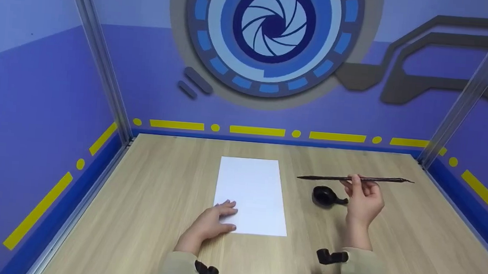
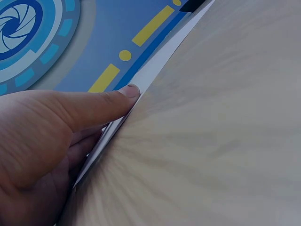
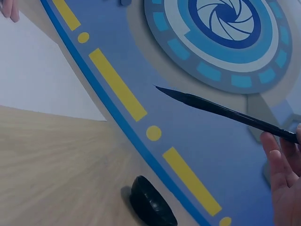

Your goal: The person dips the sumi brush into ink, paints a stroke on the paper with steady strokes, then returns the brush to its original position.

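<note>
A white sheet of paper [image 1: 252, 190] lies lengthwise on the table. My left hand [image 1: 209, 223] rests on its lower left edge, fingers spread over the sheet and thumb near the bottom; the left wrist view shows the thumb [image 2: 110, 106] at the paper's edge. To the right of the paper, my right hand [image 1: 363, 203] pinches a dark calligraphy brush [image 1: 325, 178] midway along its handle. The brush is held nearly level above the table, its pointed black tip [image 3: 171, 92] toward the left. Below it sits a small black bowl with a short handle [image 1: 323, 196], partly behind the right hand.
The wooden table [image 1: 158, 178] is enclosed by blue-purple panels [image 1: 144, 77] at the back and sides, with metal posts [image 1: 102, 56] at the corners. Black wrist-worn devices [image 1: 332, 257] stick out from both sleeves.
</note>
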`<state>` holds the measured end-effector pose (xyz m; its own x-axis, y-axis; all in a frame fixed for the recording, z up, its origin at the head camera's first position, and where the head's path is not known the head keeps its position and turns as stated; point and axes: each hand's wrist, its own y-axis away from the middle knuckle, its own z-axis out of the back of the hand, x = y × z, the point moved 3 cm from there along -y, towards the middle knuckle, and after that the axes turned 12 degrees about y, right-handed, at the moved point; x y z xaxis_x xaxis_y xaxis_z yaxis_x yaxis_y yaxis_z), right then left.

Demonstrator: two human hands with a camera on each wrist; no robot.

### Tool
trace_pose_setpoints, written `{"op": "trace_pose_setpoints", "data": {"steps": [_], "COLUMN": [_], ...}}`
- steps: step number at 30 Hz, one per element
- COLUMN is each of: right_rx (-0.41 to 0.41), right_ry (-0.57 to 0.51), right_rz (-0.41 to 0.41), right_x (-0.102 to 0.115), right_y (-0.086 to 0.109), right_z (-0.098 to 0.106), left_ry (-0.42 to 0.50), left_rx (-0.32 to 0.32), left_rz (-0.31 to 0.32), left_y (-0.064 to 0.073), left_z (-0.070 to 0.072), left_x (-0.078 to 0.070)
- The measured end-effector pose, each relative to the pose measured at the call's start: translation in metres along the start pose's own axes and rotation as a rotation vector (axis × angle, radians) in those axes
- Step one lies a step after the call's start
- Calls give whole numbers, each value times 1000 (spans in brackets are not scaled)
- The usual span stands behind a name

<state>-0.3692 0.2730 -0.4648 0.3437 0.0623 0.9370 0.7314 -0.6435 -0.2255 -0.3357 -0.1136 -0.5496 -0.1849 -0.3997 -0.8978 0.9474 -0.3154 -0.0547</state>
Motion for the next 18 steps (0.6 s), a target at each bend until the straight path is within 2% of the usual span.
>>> {"op": "trace_pose_setpoints", "data": {"steps": [7, 13, 18], "right_rx": [71, 95, 136], "right_ry": [-1, 54, 75], "right_rz": [-28, -44, -40], "right_x": [12, -4, -6], "right_y": [17, 19, 29], "right_z": [-29, -52, -75], "left_ry": [3, -5, -2], "left_rx": [11, 10, 6], "left_rz": [8, 10, 19], "left_y": [0, 0, 0], "left_z": [0, -1, 0], "left_x": [-1, -1, 0]}}
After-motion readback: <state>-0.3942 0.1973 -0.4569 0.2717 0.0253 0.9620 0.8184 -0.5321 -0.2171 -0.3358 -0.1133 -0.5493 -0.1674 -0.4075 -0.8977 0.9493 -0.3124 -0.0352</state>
